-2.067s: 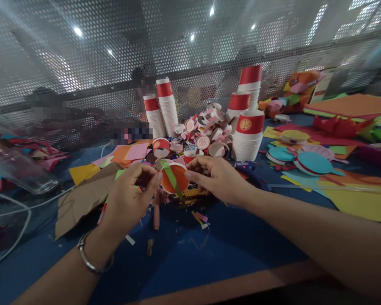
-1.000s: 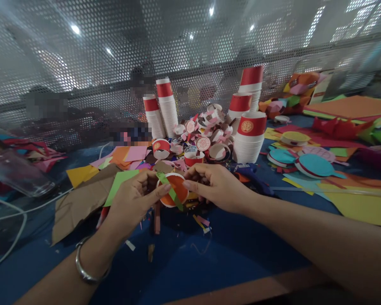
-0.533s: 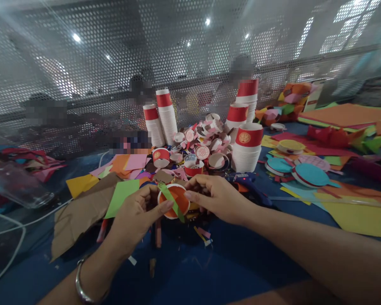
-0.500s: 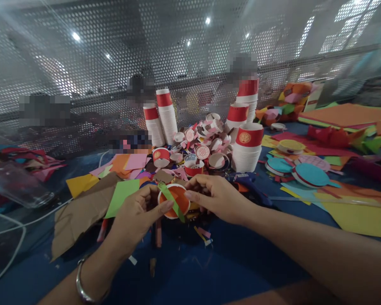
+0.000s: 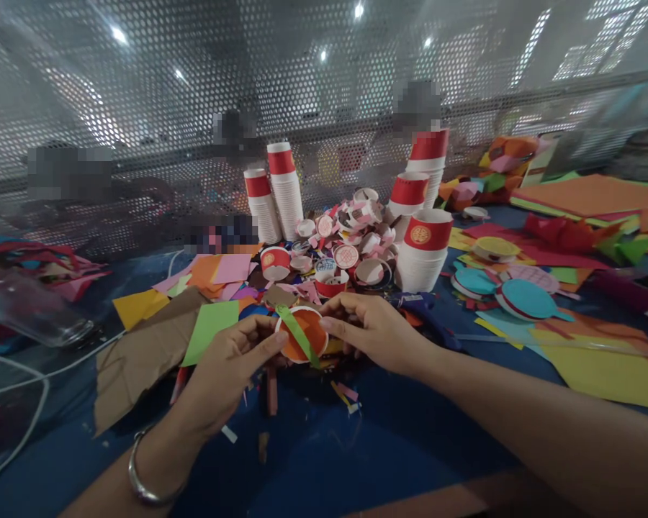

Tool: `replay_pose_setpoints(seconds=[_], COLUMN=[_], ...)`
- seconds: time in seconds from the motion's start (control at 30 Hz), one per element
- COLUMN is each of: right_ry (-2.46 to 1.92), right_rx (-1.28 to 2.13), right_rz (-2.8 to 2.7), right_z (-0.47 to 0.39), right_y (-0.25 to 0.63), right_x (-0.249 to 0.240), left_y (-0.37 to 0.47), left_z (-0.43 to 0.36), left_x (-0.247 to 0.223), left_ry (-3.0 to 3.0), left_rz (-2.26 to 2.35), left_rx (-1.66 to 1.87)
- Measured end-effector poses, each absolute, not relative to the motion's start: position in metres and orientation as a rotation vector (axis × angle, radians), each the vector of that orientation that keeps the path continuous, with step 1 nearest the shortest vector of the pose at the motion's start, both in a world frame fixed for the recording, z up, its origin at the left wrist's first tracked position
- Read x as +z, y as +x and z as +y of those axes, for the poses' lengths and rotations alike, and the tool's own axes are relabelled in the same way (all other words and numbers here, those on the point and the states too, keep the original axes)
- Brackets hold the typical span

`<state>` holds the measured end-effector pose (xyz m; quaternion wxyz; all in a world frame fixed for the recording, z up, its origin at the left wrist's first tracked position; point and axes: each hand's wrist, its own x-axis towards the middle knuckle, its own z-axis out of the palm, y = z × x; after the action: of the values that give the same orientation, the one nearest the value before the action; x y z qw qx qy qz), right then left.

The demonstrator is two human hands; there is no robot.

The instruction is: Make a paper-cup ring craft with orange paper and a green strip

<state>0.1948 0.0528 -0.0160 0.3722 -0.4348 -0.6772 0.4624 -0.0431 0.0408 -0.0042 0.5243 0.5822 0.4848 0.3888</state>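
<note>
Between my two hands is a shallow cut-down paper cup (image 5: 316, 332) with a white rim and an orange face. A light green paper strip (image 5: 301, 338) lies slantwise across it. My left hand (image 5: 243, 360) pinches the left edge, thumb on the front and fingers behind. My right hand (image 5: 370, 334) grips the right edge in the same way; its fingertips are partly hidden behind the cup. Just beyond is a heap of cut cup pieces and paper scraps (image 5: 345, 255). A blue glue gun (image 5: 424, 313) lies beside my right hand.
Stacks of red and white paper cups (image 5: 422, 252) stand around the heap. Brown cardboard (image 5: 145, 352) and green paper (image 5: 210, 331) lie at left, near a white cable (image 5: 43, 403) and a clear plastic container (image 5: 37, 309). At right are blue-topped paper discs (image 5: 529, 296) and coloured sheets (image 5: 605, 360).
The cup piece and both hands have shifted slightly right and up in view, and its face is turned a little. Both hands keep their hold.
</note>
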Motion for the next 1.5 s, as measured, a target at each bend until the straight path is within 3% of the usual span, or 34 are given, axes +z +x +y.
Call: replay_pose_setpoints(seconds=[0.23, 0.43, 0.73, 0.97, 1.1, 1.27, 1.5], right_ry=[-1.142, -1.197, -1.11, -1.04, -1.006, -0.894, -0.8], right_rx=[1.197, 0.976, 0.835, 0.929, 1.021, 1.072, 0.998], right_rz=[-1.743, -1.788, -1.861, -1.861, -1.829, -1.829, -1.762], right_z=[0.053, 0.052, 0.045, 0.041, 0.039, 0.034, 0.03], right_y=[0.195, 0.194, 0.196, 0.194, 0.191, 0.188, 0.185], right_x=[-0.015, -0.014, -0.01, -0.009, -0.01, -0.009, -0.011], left_y=[-0.049, -0.063, -0.069, -0.053, -0.036, -0.021, -0.013], left_z=[0.043, 0.05, 0.047, 0.031, 0.024, 0.027, 0.029], left_x=[-0.001, -0.003, 0.021, 0.01, 0.011, 0.007, 0.022], left_ry=[1.448, 1.654, 1.968, 1.96, 2.274, 2.657, 2.61], left_rz=[1.2, 1.334, 1.504, 1.483, 1.446, 1.295, 1.207], left_rx=[0.873, 0.756, 0.888, 0.697, 0.849, 0.742, 0.933])
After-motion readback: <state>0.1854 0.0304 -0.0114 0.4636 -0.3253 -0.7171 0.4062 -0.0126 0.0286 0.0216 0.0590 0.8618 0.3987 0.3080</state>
